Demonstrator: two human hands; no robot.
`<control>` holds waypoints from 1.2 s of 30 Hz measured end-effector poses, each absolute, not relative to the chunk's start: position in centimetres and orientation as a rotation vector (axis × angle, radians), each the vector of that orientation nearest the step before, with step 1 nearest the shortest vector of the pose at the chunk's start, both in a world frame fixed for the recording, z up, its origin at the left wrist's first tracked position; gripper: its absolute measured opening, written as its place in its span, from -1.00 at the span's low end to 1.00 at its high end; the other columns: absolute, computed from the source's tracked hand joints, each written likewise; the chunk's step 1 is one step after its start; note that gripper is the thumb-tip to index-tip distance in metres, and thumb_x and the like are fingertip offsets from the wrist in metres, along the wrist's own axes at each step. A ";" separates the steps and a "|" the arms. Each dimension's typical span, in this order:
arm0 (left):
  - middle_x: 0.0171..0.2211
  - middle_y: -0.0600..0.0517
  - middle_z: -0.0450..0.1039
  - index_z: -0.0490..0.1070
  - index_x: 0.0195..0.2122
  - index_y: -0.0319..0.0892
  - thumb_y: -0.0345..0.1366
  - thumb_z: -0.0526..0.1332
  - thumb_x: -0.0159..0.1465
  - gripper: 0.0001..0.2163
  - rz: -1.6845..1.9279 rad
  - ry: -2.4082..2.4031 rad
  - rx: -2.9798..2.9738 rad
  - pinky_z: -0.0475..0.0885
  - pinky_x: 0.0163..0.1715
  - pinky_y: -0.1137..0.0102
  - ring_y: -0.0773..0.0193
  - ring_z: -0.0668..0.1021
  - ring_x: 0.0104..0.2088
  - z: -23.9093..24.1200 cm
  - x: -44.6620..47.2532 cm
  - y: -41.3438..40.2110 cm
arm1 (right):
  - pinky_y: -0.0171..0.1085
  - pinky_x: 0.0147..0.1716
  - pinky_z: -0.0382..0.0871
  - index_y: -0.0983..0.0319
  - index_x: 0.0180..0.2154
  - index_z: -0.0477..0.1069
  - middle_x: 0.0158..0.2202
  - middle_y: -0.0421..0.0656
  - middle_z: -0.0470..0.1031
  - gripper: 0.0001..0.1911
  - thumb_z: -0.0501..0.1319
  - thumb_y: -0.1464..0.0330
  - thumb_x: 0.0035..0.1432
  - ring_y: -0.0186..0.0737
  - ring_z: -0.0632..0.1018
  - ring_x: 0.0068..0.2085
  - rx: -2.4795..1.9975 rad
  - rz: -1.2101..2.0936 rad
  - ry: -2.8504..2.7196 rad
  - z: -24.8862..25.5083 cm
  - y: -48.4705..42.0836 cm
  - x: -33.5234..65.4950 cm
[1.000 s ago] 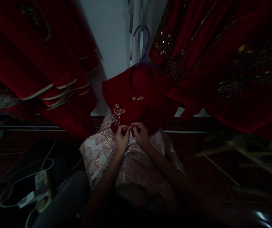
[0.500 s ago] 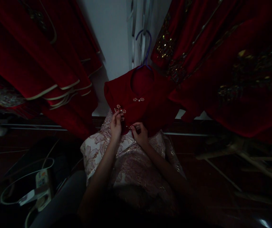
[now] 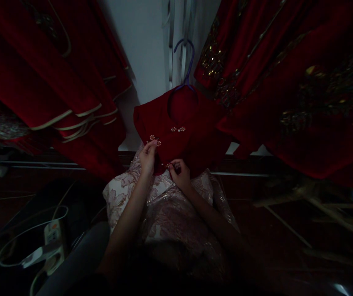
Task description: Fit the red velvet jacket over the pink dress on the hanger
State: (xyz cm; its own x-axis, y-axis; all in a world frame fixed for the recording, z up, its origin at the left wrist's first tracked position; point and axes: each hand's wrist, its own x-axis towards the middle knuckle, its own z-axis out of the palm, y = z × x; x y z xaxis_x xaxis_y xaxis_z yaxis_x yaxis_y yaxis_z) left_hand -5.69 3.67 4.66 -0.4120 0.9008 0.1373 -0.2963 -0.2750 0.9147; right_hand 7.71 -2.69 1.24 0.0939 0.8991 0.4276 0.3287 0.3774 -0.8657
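Beyond the near flowered cloth, the right hand stays pinched on the lower edge of a red top at centre, while the left hand has gone from beside it up to a pearl brooch, fingertips together, though I cannot tell whether they grip it. The handling now seems split between two spots, short of the far purple hanger.

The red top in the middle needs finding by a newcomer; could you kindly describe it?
Find the pale wall between the pale-edged clothes at left and the gold-trimmed ones at right. In front of it, a purple hanger rises from the red top. It alone shows a round neckline, with pale flower ornaments below.
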 end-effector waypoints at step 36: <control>-0.17 -0.08 0.45 0.41 -0.20 -0.17 -0.24 0.13 0.29 -0.84 0.960 1.220 3.073 0.19 0.13 0.01 0.09 0.42 -0.07 17.2 -3.5 6.6 | -0.31 -0.30 0.33 0.20 -0.27 0.35 -0.37 -0.20 0.45 -0.88 0.16 0.30 0.16 -0.32 0.43 -0.36 -1.176 0.627 -1.479 1.3 -2.7 7.8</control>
